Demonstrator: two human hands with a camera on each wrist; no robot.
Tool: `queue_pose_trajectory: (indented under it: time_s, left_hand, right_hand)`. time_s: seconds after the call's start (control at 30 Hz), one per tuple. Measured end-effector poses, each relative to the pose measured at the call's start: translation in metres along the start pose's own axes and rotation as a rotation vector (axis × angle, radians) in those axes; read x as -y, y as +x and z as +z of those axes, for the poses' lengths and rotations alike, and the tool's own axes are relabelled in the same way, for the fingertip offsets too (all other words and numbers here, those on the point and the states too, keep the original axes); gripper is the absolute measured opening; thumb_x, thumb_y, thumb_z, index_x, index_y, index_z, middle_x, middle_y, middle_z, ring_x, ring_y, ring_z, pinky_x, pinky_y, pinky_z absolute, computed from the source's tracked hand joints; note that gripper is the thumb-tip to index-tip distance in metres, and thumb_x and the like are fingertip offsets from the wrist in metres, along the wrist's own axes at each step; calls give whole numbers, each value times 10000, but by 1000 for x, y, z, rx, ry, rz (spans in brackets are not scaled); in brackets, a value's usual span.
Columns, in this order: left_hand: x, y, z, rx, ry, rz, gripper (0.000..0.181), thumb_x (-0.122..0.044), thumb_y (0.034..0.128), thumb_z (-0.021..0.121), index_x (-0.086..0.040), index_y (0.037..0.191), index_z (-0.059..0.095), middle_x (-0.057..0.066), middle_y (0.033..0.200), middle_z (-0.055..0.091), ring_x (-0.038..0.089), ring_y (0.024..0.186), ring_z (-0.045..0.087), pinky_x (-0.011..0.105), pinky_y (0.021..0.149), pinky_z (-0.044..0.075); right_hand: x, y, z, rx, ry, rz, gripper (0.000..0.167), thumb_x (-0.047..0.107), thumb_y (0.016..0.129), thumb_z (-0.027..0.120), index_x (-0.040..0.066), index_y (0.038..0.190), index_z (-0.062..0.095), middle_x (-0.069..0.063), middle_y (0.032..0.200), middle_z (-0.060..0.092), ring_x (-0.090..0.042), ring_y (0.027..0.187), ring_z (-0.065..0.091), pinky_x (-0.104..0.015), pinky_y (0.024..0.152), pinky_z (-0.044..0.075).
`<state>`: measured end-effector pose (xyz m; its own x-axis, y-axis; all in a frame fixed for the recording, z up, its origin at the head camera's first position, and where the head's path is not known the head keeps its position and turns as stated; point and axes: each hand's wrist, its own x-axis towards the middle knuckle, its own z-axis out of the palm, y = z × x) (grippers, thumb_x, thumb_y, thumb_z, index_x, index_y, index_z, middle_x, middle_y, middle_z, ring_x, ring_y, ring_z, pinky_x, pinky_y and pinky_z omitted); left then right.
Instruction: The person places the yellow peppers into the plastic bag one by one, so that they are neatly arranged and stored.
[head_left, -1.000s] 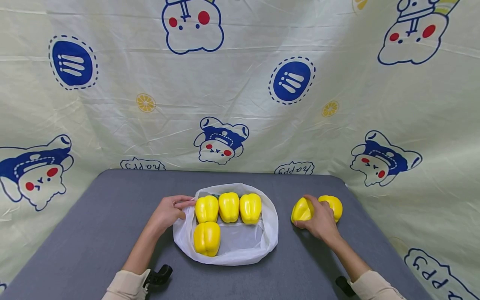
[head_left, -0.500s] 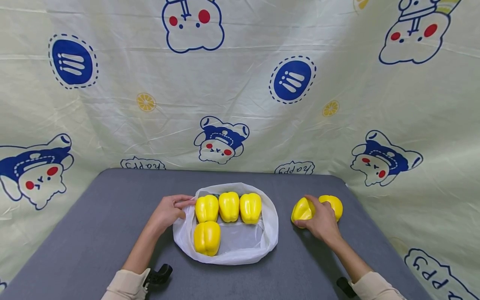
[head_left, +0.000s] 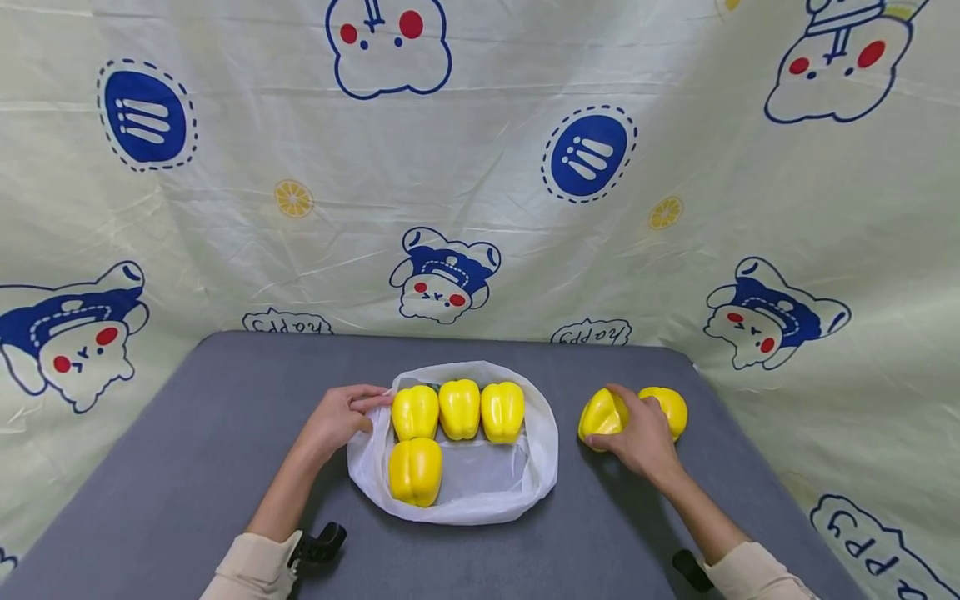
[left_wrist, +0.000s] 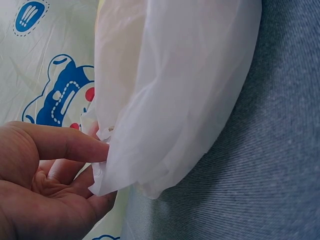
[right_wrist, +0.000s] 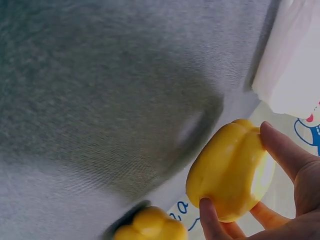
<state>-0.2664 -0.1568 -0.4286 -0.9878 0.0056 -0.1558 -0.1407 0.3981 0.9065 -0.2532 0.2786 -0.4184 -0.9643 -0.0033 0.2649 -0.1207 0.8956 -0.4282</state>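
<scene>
before a cartoon-printed sheet (head_left: 480, 192), a person works at a grey table (head_left: 187, 467), where a white bag (head_left: 546, 467) sits mouth upward, its rim spread wide; keeping that rim drawn out would likely stop the thin wall folding inward. inside are four yellow peppers (head_left: 459, 410): three in a row along the far side and a fourth (head_left: 416, 472) nearer the person, touching the leftmost of the row, with bare bag floor to its right that looks the best place for another. at the bag's left edge, the left hand (head_left: 341, 417) pinches the rim lightly between finger and thumb, a hold probably best kept gentle. well to the right of the bag, the right hand (head_left: 641, 433) is curled partway round a held pepper (head_left: 602, 415), thumb on the near side, fingers on the far; whether it clears the table is hard to tell. one loose pepper (head_left: 669, 410) lies just beside that hand. for skin this glossy, an even squeeze, a lift above rim height and a slow lowering seem wisest.
</scene>
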Motion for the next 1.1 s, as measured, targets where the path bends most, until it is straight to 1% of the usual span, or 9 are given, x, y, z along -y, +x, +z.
queue_pose_trajectory:
  time_s: [0.13,0.3,0.5,0.67,0.9,1.1]
  left_hand:
    - [0,1,-1,6,-7,0,577,138,807,566,-50,1347,641,89,1284,716,336,1364,511,524,1097,460]
    - [-1,1,-1,-5,4,-7,578,128,810,572,-62,1351,643,82,1278,721,342,1358,504,528,1090,464]
    - [0,1,0,-2,8,-8,574,125,818,569,-67,1354,642,78,1281,720,339,1355,503,521,1086,471]
    - [-1,1,-1,6,2,-5,573,133,823,562,-64,1355,638,80,1288,716,336,1360,504,526,1101,456]
    - [-2,2,-2,9,3,-15,569,125,829,567,-72,1357,638,76,1288,716,335,1369,499,539,1118,433]
    - [-1,1,-1,7,8,-19,571,133,826,566,-70,1354,641,80,1289,715,338,1354,504,539,1113,439]
  right_hand:
    - [9,0,-7,5,11,-13,860,243,682,903,2,1418,529,-289,1287,612,-465,1141,493,-595,917,438]
    - [17,3,-13,6,19,-30,859,228,679,903,12,1422,531,-288,1296,612,-460,1136,492,-594,907,441]
    - [26,5,-17,24,13,-24,865,237,683,902,48,1438,524,-298,1250,593,-443,1102,500,-573,865,450]
    - [36,8,-21,33,12,-22,874,249,685,903,75,1451,518,-284,1249,587,-426,1096,500,-554,848,453]
    - [52,9,-25,50,28,-24,885,260,693,907,101,1468,511,-272,1294,566,-426,1137,486,-570,872,456]
    - [62,8,-26,63,47,-23,893,258,698,907,123,1481,500,-269,1313,547,-417,1141,489,-564,877,466]
